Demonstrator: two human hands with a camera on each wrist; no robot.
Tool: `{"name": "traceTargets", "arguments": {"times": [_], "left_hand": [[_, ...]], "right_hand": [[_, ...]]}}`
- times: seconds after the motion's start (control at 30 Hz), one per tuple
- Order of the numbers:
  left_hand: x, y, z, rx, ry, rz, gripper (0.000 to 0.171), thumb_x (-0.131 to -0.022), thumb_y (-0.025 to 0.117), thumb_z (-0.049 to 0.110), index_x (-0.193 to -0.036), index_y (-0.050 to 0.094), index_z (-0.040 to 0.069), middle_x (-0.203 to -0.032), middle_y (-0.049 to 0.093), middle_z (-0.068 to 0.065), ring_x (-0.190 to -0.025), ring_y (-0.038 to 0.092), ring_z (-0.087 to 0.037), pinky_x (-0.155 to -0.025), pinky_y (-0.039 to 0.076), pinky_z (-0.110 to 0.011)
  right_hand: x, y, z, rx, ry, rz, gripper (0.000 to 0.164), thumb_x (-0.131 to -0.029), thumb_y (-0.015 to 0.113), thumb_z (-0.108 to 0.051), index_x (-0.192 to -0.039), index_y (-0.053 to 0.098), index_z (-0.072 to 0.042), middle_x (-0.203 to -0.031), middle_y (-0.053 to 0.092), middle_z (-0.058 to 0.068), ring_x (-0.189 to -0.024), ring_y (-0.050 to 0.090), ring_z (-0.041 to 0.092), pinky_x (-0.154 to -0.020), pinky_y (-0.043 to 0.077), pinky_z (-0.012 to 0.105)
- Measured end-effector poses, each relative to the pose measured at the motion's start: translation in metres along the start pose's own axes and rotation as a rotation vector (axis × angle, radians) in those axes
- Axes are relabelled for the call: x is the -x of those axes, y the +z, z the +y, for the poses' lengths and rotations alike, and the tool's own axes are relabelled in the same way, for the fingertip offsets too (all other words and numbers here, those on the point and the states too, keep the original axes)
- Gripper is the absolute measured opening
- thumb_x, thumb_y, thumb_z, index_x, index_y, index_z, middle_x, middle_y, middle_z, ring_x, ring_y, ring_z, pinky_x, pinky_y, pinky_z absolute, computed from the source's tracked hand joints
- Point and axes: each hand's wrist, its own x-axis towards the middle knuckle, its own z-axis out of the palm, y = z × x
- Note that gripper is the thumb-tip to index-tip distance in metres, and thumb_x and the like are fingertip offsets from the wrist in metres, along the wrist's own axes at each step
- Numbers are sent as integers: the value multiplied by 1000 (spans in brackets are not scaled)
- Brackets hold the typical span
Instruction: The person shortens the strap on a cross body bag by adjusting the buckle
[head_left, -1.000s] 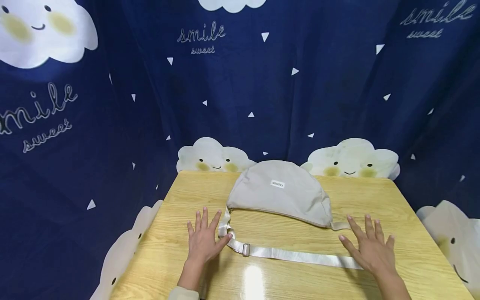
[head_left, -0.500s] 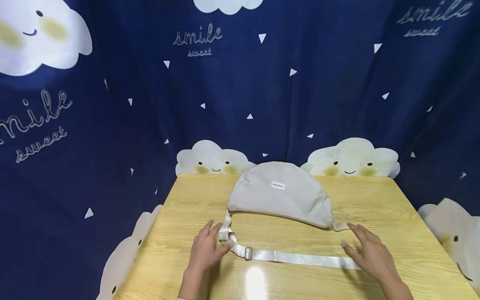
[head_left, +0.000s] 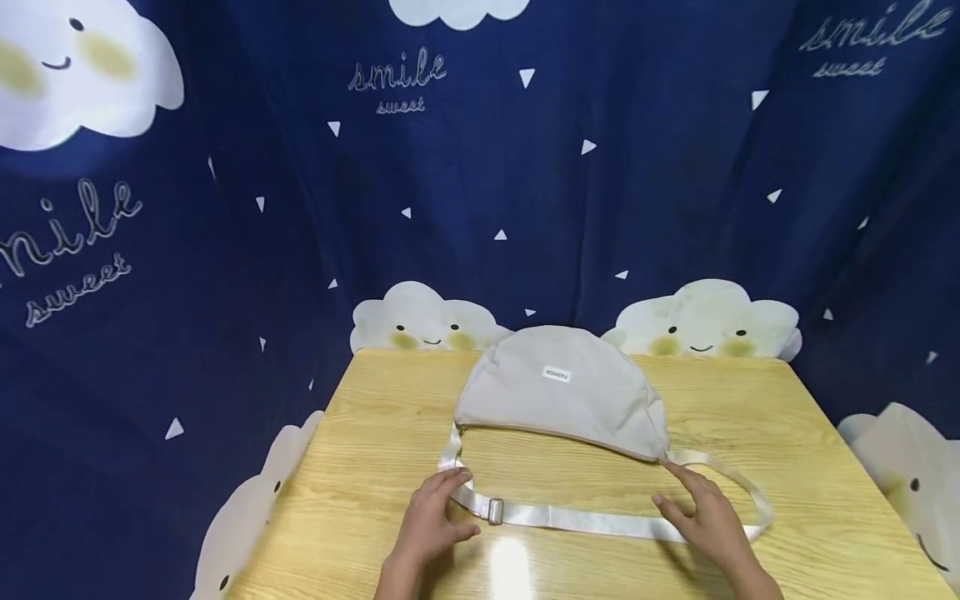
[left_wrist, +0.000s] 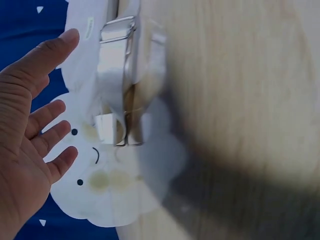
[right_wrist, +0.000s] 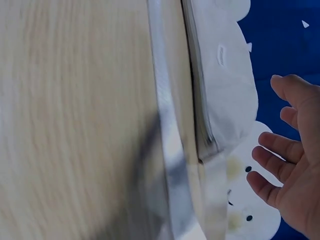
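A pale grey half-moon bag (head_left: 558, 387) with a small white label lies on the wooden table, its zipped straight edge toward me. Its white strap (head_left: 600, 521) loops out in front, with a metal slider buckle (head_left: 496, 510) left of the middle. Over the strap's left bend hovers my left hand (head_left: 433, 517), fingers loosely bent and holding nothing. In the left wrist view a gap shows between that hand and the strap (left_wrist: 111, 70). My right hand (head_left: 705, 517) is above the strap's right part, fingertips near the bag's right corner, and grips nothing.
The wooden table (head_left: 390, 400) has rounded far corners and carries a bright glare spot near its front. Behind and beside it hangs a dark blue curtain (head_left: 465, 167) printed with clouds and triangles.
Both hands have moved inward, the left to the right and the right to the left. Their fingers are more bent than a second ago. The strap's right loop has come into sight.
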Motion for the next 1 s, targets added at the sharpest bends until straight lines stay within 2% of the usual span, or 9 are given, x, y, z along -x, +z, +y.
{"name": "traceTargets", "arguments": {"times": [0.2,0.37,0.53,0.8,1.0], "left_hand": [[2,6,-4,42,-18,-6,72,-53,90,22,-119,62,11,-124,56,-10,-116,48,-28,-87,40,-51],[5,14,-1,112,-56,-58,70,-56,89,18,-119,61,10,-127,54,-12,-121,44,-32,-94,34,-55],[4,23,-3,134,-47,-64,67,-56,88,14,-118,62,10,-128,53,-14,-123,41,-36,-96,31,-56],[-1,36,-5,128,-1,-88,60,-59,86,14,-115,64,11,-124,56,-13,-122,41,-39,-97,31,-56],[-4,43,-8,111,-24,-135,53,-63,85,17,-112,67,13,-124,57,-11,-125,38,-38,-98,30,-56]], "right_hand": [[1,17,-10,-71,-2,-16,54,-84,71,-22,-129,50,0,-123,52,28,-106,47,52,-77,39,67],[3,25,-13,-125,28,-17,55,-82,72,-21,-129,51,-1,-122,53,27,-103,52,49,-75,43,64],[4,40,-18,-215,37,-19,53,-83,72,-19,-128,52,-1,-124,53,23,-103,54,45,-76,46,59],[1,60,-26,-369,62,-57,52,-84,70,-19,-128,51,-1,-125,55,18,-108,52,40,-81,46,54],[1,75,-33,-474,148,-97,52,-84,70,-23,-128,53,-2,-126,55,15,-112,51,33,-85,46,46]]}}
